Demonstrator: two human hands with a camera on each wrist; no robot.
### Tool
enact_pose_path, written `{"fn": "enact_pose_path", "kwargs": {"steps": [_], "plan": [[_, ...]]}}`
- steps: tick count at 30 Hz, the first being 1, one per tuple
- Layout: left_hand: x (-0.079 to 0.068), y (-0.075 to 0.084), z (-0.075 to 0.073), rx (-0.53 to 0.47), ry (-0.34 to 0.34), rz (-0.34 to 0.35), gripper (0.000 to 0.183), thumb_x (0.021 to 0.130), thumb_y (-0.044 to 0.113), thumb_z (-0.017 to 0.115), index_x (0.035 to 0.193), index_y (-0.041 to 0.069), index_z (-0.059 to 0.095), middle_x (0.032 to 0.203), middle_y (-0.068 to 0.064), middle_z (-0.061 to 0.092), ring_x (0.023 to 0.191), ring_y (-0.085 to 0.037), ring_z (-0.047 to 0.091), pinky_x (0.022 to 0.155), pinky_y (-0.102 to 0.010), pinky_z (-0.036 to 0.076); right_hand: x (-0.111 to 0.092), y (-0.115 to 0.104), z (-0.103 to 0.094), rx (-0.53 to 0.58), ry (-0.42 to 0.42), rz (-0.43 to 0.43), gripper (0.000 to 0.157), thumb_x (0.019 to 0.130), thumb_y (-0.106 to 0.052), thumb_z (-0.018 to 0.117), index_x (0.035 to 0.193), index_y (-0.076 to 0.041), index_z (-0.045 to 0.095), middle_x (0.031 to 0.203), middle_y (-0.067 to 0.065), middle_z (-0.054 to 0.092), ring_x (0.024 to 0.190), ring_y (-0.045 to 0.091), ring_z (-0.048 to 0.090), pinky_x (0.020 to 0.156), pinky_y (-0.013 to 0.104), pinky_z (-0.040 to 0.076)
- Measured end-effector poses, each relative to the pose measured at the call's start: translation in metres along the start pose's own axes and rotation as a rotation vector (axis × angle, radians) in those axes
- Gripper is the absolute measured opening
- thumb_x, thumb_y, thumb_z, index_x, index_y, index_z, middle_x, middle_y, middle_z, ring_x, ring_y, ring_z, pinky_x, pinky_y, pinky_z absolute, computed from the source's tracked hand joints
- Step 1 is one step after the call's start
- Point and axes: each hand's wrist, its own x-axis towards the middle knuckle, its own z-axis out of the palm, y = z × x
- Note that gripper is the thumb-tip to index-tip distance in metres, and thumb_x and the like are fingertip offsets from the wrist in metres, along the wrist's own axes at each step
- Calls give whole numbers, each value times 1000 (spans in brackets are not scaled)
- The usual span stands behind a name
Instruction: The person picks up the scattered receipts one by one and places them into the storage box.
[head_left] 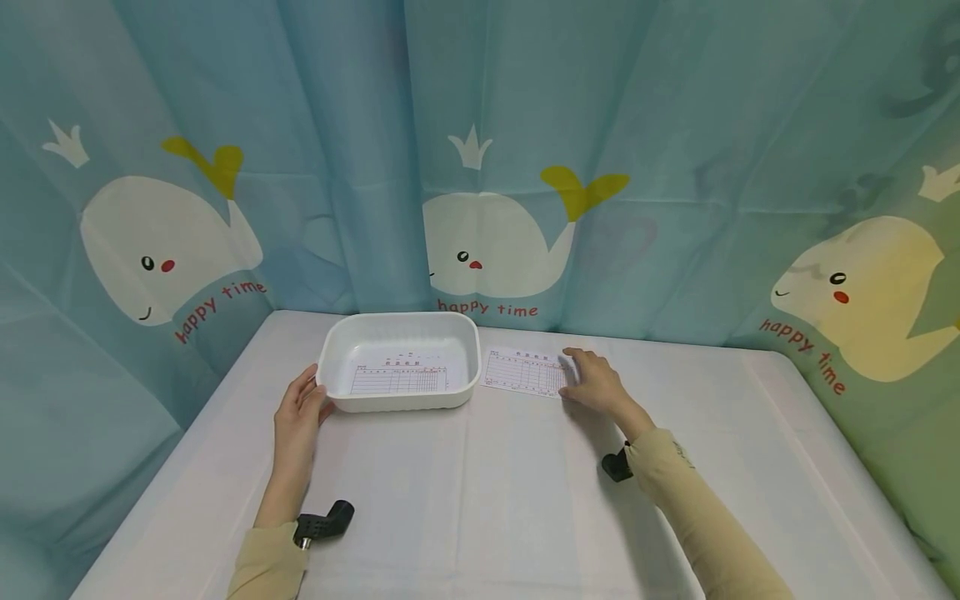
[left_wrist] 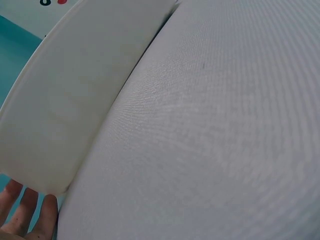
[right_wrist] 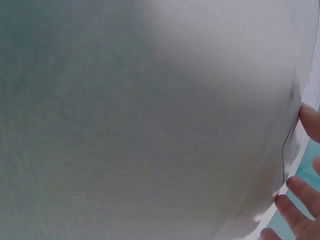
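A white rectangular tray [head_left: 401, 403] stands at the back left of the table, with a printed form slip [head_left: 399, 380] lying in it. My left hand [head_left: 297, 421] rests against the tray's front left corner, and its fairly straight fingers [left_wrist: 46, 217] show beside the wall in the left wrist view. Just right of the tray, a second printed form slip [head_left: 523, 372] lies on the table. My right hand [head_left: 600, 387] reaches over that slip's right end, thumb [right_wrist: 311, 124] and fingers spread apart at its edge. Part of the slip's right end is hidden by the hand.
A white cloth covers the table [head_left: 465, 517]. Behind it hangs a blue-green curtain [head_left: 675, 275] printed with whales, close along the back edge. Black camera mounts [head_left: 326, 522] stick out from both wrists.
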Motion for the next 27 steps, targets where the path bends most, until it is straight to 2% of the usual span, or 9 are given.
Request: {"fn": "enact_pose_path", "kwargs": {"steps": [14, 21, 27], "plan": [[1, -1, 0, -16, -3, 5, 47, 103, 31, 40, 149, 25, 32, 151, -2, 41, 136, -19, 44, 95, -8, 48, -3, 0, 0, -46, -8, -10, 62, 84, -17, 70, 139, -3, 45, 140, 25, 48, 126, 49, 44, 103, 67, 38], [1, -1, 0, -16, 1, 11, 47, 103, 31, 41, 149, 25, 32, 152, -2, 41, 136, -19, 44, 94, -7, 48, -3, 2, 3, -50, 19, -16, 64, 83, -17, 70, 140, -3, 43, 137, 25, 52, 124, 47, 47, 101, 65, 40], [1, -2, 0, -12, -3, 11, 48, 103, 31, 41, 149, 25, 32, 151, -1, 41, 136, -19, 44, 96, -9, 49, -6, 0, 7, -9, 59, -5, 67, 81, -13, 72, 141, -3, 42, 134, 24, 53, 122, 44, 48, 103, 62, 40]]}}
